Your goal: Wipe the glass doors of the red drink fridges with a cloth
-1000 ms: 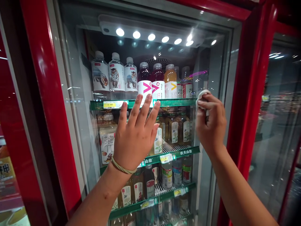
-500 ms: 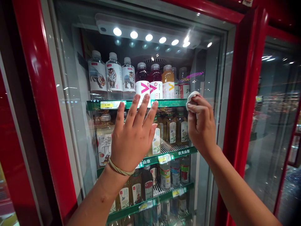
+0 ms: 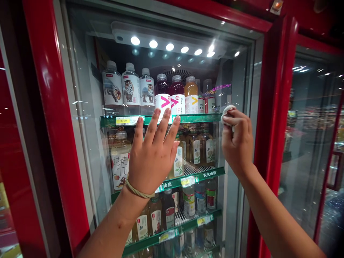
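My left hand [image 3: 152,154] lies against the glass door [image 3: 239,82] of a drinks fridge, palm forward and fingers spread. A thin twisted band [image 3: 138,191] circles that wrist. Over at the door's right side, my right hand [image 3: 238,138] is closed on a bunched white cloth [image 3: 227,111] at the glass. Part of the cloth is hidden by the fingers. Behind the door stand bottles with tiger labels [image 3: 130,87], dark red drink bottles [image 3: 176,89] and a bottle of orange drink [image 3: 191,92].
A red frame [image 3: 51,89] borders the door, and a second glass door [image 3: 303,118] stands to the right. Inside, green shelf strips [image 3: 209,118] carry price tags [image 3: 123,120], with several rows of bottles on the lower shelves. Round lights [image 3: 153,44] shine at the top.
My right hand has moved a little to the right with the cloth, off the end of the upper shelf strip. The left hand stays in place, while the view has shifted slightly.
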`<state>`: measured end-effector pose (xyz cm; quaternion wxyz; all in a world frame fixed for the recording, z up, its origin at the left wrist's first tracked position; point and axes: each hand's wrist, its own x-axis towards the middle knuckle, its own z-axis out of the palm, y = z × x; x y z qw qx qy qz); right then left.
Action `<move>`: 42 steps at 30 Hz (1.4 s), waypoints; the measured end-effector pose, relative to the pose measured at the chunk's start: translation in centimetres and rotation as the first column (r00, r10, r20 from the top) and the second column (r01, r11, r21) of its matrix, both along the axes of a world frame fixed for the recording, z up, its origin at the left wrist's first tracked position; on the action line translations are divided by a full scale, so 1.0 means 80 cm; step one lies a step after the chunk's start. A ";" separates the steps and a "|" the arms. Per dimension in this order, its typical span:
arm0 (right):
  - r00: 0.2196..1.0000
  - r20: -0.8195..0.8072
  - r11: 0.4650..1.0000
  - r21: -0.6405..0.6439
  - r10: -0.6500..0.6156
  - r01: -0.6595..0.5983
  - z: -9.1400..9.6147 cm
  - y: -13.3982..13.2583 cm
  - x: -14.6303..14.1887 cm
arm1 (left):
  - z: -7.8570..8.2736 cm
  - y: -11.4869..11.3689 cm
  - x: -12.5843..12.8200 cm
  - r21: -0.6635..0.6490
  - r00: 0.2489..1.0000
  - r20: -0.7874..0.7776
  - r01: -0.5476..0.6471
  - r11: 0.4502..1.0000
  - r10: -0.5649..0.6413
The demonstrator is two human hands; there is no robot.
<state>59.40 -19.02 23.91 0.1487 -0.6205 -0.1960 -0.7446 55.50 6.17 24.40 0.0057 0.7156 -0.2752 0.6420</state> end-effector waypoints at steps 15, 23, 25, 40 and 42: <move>1.000 -0.026 0.999 -0.046 0.006 -0.007 -0.006 0.001 0.000 | 0.001 0.000 -0.001 -0.009 1.000 -0.006 0.021 1.000 -0.021; 1.000 -0.008 0.998 -0.058 0.027 -0.027 0.000 0.007 -0.003 | 0.000 0.000 -0.001 0.001 1.000 -0.013 -0.003 1.000 0.003; 1.000 -0.012 0.994 -0.110 0.025 -0.026 -0.002 0.005 -0.001 | 0.000 0.000 -0.001 0.013 0.999 -0.016 -0.032 0.999 0.032; 0.998 0.028 0.998 -0.038 0.059 -0.058 -0.003 0.001 0.000 | 0.000 0.000 0.000 0.028 0.996 0.006 -0.089 0.996 0.089; 0.997 0.014 0.996 -0.050 0.078 -0.077 -0.003 0.001 0.000 | 0.000 0.000 0.000 0.032 0.995 0.012 -0.103 0.994 0.102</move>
